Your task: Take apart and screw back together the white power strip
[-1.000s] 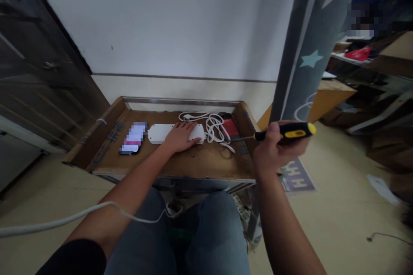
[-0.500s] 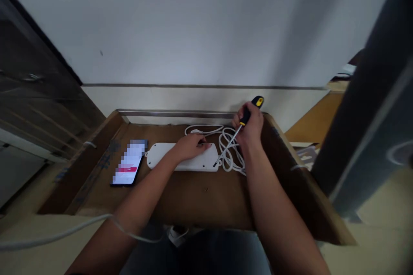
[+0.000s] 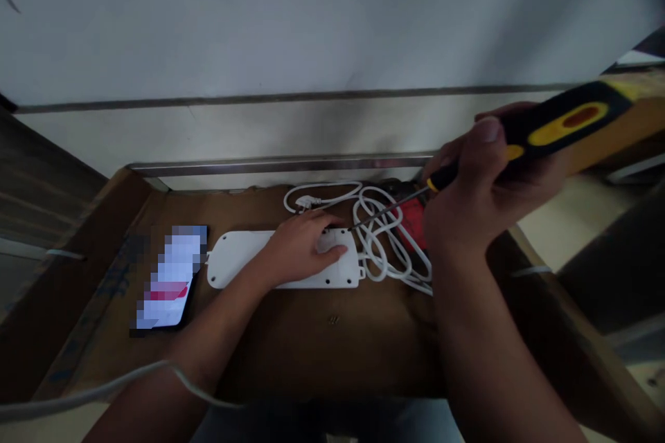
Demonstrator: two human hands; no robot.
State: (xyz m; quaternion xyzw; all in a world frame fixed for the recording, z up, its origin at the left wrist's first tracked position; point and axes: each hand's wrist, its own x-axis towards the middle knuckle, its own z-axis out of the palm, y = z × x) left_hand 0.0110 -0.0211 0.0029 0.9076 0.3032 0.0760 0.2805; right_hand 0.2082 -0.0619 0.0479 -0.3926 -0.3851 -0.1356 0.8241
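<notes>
A white power strip lies face down on the cardboard, its back with dark screw holes upward. My left hand holds it down near its right end, fingers over the far edge and thumb on the back. In my right hand is a screwdriver with a black and yellow handle, wrapped by my fingers. Its thin shaft slants down left, and the tip is at the hole in the strip's far right corner. Several tiny screws lie on the cardboard in front of the strip.
The strip's white cord is coiled to its right, beside a red object partly behind my right hand. A lit phone lies at the left. Cardboard side walls flank the surface, and a white wall stands behind.
My right hand has swung the screwdriver up and right; its tip went from the near right corner to the far right corner. The red object has come into view. My left hand stays on the strip.
</notes>
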